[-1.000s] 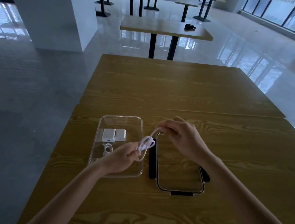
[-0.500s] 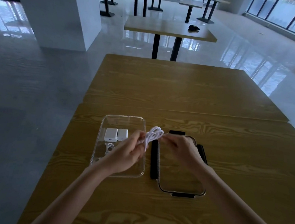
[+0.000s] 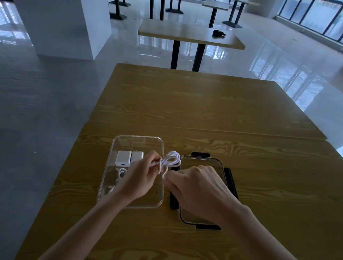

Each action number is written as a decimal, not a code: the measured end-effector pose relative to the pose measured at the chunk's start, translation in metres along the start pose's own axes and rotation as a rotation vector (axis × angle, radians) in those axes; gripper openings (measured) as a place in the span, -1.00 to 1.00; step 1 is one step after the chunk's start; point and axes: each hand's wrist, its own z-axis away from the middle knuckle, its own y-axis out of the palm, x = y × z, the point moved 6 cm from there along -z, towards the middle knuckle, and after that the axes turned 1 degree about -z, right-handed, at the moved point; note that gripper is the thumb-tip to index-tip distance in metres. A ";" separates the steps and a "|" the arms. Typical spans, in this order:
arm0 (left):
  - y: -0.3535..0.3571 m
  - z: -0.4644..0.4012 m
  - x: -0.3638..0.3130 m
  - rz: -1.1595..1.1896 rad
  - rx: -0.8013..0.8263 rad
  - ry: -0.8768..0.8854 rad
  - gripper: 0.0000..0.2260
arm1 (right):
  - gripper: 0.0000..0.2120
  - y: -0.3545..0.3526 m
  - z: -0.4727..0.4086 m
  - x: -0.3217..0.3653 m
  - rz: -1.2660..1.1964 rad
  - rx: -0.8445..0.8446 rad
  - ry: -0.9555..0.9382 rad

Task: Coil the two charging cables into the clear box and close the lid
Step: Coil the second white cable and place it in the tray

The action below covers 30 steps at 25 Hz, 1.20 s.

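Left hand (image 3: 137, 179) pinches a white cable (image 3: 170, 161) bundle above the clear box (image 3: 105, 173); right hand (image 3: 197, 189) pinches its loose end. Best to wrap snugly before lowering.

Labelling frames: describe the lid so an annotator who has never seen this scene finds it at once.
On the near wooden table, right of the open clear box, the lid lies flat, partly under the right hand. Unlike the box, it has black latch tabs on its edges and holds nothing.
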 end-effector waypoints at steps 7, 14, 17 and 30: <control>0.018 0.011 -0.029 0.015 0.149 0.207 -0.92 | -0.82 -0.004 -0.032 -0.054 -0.312 -0.073 0.245; 0.000 0.017 -0.024 0.240 0.006 0.165 -0.88 | -0.78 0.047 -0.022 -0.093 -0.746 0.069 0.567; -0.010 0.010 -0.004 0.234 -0.122 -0.003 -0.93 | -0.77 0.061 -0.008 -0.078 -0.844 0.075 0.625; 0.020 0.009 0.020 -0.217 0.072 -0.001 -0.88 | -0.68 0.034 -0.012 -0.001 -0.033 0.194 0.092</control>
